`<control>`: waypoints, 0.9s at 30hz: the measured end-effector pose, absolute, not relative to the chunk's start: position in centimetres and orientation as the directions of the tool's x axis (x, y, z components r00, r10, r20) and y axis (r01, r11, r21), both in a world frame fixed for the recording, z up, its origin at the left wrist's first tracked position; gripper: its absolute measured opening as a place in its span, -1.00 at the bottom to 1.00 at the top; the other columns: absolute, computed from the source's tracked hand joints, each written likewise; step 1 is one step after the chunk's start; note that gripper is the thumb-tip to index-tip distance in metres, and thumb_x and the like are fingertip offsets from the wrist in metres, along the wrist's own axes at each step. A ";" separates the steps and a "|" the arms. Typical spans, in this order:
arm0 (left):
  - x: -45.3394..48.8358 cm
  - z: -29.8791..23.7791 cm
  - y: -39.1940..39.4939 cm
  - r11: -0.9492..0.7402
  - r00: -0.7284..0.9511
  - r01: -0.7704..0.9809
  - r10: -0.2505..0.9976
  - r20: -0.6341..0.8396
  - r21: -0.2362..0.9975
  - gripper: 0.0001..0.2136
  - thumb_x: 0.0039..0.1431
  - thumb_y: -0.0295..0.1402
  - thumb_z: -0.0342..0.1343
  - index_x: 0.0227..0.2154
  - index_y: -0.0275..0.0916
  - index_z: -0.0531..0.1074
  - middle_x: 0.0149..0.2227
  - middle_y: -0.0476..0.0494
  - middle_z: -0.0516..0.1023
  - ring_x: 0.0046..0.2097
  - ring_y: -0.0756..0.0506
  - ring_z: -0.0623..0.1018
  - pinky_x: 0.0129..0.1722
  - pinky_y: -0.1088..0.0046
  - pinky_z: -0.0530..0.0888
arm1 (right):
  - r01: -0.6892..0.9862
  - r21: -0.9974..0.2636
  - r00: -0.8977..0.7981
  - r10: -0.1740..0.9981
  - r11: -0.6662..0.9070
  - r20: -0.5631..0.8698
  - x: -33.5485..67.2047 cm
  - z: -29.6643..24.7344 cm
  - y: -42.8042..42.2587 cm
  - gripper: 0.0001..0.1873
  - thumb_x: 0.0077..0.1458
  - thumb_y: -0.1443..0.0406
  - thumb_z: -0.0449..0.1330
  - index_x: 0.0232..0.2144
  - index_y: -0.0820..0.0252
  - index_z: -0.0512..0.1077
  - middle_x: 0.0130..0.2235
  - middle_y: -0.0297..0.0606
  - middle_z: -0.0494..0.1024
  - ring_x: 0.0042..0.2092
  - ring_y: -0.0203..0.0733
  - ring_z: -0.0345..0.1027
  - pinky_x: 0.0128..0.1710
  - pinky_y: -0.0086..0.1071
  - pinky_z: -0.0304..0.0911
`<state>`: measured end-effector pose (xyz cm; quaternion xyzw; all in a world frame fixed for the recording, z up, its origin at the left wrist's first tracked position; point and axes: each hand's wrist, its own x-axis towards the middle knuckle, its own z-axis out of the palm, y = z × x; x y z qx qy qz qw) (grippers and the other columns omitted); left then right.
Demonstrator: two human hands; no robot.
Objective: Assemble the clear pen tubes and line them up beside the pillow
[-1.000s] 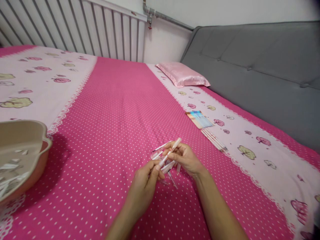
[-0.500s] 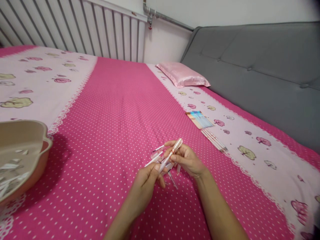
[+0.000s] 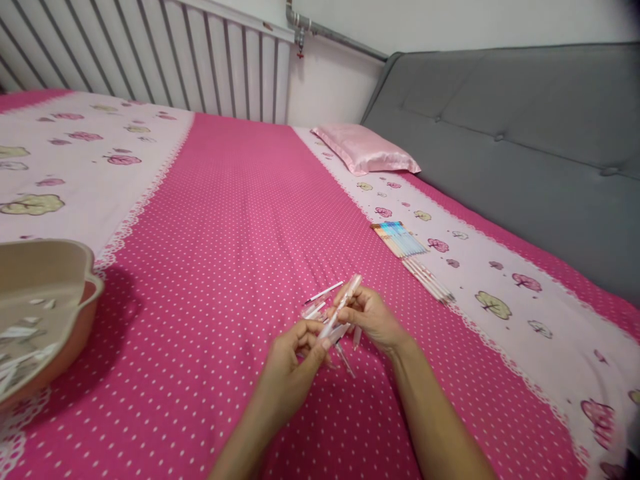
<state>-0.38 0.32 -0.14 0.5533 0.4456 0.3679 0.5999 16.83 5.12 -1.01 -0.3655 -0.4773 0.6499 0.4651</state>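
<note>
A slim, pale pink pen (image 3: 349, 291) slants up between my two hands above the bed. My left hand (image 3: 293, 363) pinches its lower end between thumb and fingers. My right hand (image 3: 374, 321) is closed around its middle, with the upper end sticking out past the fingers. Under and behind the hands lies a loose pile of pen parts: a thin white refill with a dark tip (image 3: 324, 292), another dark-tipped stick (image 3: 346, 362) and several clear and white pieces. My fingers partly cover this pile.
Assembled pens lie in rows to the right, one blue and cream group (image 3: 400, 240) and one pale pink group (image 3: 427, 280). A beige and pink basin (image 3: 90, 300) with small white pieces stands at left. Farther back are a pink pillow (image 3: 365, 150) and grey headboard (image 3: 500, 133).
My left fingers have shifted their grip on the pen's lower end, and the pen's parts now sit in one straight line. The right hand has barely moved.
</note>
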 end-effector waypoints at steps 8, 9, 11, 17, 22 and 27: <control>-0.3 -0.2 0.5 0.092 0.328 0.081 0.938 -0.114 0.992 -0.81 0.13 -0.25 0.03 -0.33 -0.28 0.40 -0.47 -0.07 0.50 -0.41 -0.04 0.47 -0.38 0.47 0.35 | -0.253 -0.965 -0.352 0.936 -0.066 0.028 16.4 -1.1 5.2 -0.66 -0.22 0.15 0.40 -0.47 0.22 0.39 -0.45 -0.34 0.50 -0.44 -0.37 0.36 -0.41 -0.49 0.28; -0.3 -0.2 0.5 0.090 0.331 0.072 0.937 -0.109 0.993 -0.80 0.14 -0.25 0.02 -0.32 -0.28 0.40 -0.47 -0.07 0.50 -0.41 -0.04 0.48 -0.37 0.46 0.36 | -0.274 -0.960 -0.366 0.930 -0.062 0.044 16.4 -1.1 5.1 -0.65 -0.22 0.15 0.40 -0.42 0.21 0.40 -0.40 -0.33 0.51 -0.40 -0.35 0.38 -0.38 -0.48 0.29; -0.3 -0.2 0.5 0.087 0.334 0.049 0.937 -0.099 0.995 -0.80 0.15 -0.25 0.00 -0.32 -0.29 0.39 -0.45 -0.09 0.51 -0.39 -0.06 0.48 -0.36 0.44 0.36 | -0.316 -0.947 -0.386 0.920 -0.062 0.068 16.5 -1.0 5.0 -0.55 -0.21 0.17 0.40 -0.25 0.16 0.39 -0.28 -0.28 0.52 -0.29 -0.30 0.41 -0.31 -0.45 0.32; -0.4 -0.1 0.4 0.078 0.345 0.042 0.935 -0.088 0.996 -0.79 0.20 -0.25 -0.08 -0.37 -0.27 0.37 -0.45 -0.08 0.48 -0.38 -0.06 0.46 -0.34 0.44 0.35 | -0.346 -0.935 -0.358 0.932 -0.075 0.058 17.0 -0.4 4.8 -0.40 -0.06 0.32 0.32 0.05 0.03 0.26 -0.07 -0.21 0.49 -0.25 -0.30 0.43 -0.24 -0.42 0.35; -0.3 -0.2 0.4 0.071 0.370 0.043 0.925 -0.082 0.997 -0.80 0.19 -0.24 -0.08 -0.37 -0.26 0.35 -0.44 -0.07 0.48 -0.37 -0.06 0.47 -0.33 0.42 0.35 | -0.330 -0.940 -0.339 0.940 -0.084 0.035 17.1 -0.8 4.9 -0.50 -0.07 0.33 0.32 -0.03 0.09 0.34 -0.30 -0.28 0.56 -0.36 -0.32 0.44 -0.29 -0.42 0.37; -0.3 -0.1 0.3 0.096 0.374 0.029 0.922 -0.100 0.995 -0.81 0.16 -0.25 -0.04 -0.34 -0.27 0.37 -0.43 -0.09 0.50 -0.37 -0.07 0.48 -0.34 0.43 0.35 | -0.317 -0.945 -0.306 0.952 -0.083 0.019 17.0 -1.0 5.0 -0.57 -0.13 0.30 0.36 -0.14 0.13 0.40 -0.36 -0.32 0.54 -0.39 -0.31 0.44 -0.34 -0.43 0.36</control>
